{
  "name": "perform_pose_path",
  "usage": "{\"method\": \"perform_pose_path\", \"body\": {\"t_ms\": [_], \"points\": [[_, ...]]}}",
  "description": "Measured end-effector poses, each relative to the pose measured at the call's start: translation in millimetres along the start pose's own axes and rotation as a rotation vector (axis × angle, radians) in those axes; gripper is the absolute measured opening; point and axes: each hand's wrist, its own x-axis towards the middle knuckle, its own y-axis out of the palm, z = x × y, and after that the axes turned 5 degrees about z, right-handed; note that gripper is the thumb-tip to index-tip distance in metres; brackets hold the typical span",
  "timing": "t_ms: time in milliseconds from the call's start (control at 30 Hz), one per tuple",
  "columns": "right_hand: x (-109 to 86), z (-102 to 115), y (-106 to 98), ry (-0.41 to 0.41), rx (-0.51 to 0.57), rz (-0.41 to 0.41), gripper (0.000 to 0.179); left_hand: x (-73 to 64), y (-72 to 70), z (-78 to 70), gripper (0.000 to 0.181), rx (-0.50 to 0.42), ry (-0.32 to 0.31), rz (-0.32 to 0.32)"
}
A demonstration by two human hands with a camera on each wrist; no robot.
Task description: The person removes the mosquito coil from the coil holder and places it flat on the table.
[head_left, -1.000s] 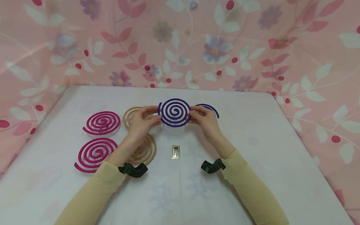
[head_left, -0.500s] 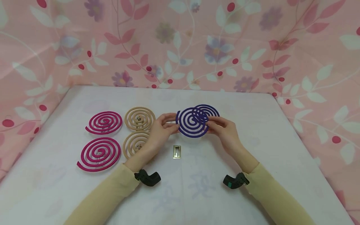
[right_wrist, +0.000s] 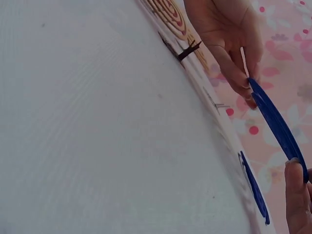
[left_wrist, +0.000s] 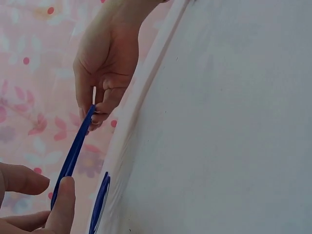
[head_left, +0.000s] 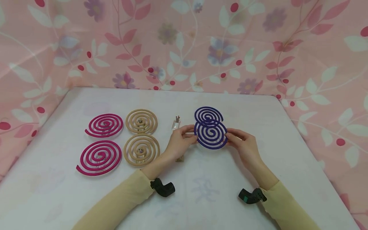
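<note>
A dark blue mosquito coil point(head_left: 211, 134) is held up flat-side out between both hands. My left hand point(head_left: 179, 142) pinches its left rim, and my right hand point(head_left: 244, 145) pinches the right rim. In the left wrist view the held coil point(left_wrist: 73, 151) appears nearly edge-on, above the tabletop. Just behind it in the head view lies a second dark blue coil point(head_left: 207, 115), partly overlapped by the held one. Left of the hands, a small metal stand with upright prongs point(head_left: 176, 123) stands on the table. Another small brass-coloured stand point(head_left: 179, 159) is partly hidden by my left wrist.
Two tan coils point(head_left: 141, 150) sit on stands in a column left of my left hand. Further left, two pink coils point(head_left: 100, 155) form another column. The white-covered table point(head_left: 273, 134) ends at a pink floral cloth point(head_left: 218, 51) behind.
Both hands have carried the held blue coil rightward and toward the near side, from left of the other blue coil to in front of it. The rear metal stand has come into view.
</note>
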Motion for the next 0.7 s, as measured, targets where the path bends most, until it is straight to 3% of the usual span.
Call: {"method": "perform_pose_path", "body": {"t_ms": [133,367,700], "points": [[-0.3,-5,-7,0.010,-0.020,-0.010,0.045,-0.6,6.1,0.7,0.052,0.007,-0.034,0.037],[-1.0,-11,-10,0.014,-0.057,-0.015,0.045,-8.2,6.0,-10.6,0.056,0.183,-0.031,0.098],[-0.6,-14,-14,0.013,-0.162,-0.051,0.045,-12.2,12.2,-9.4,0.058,0.071,-0.039,0.189]]}}
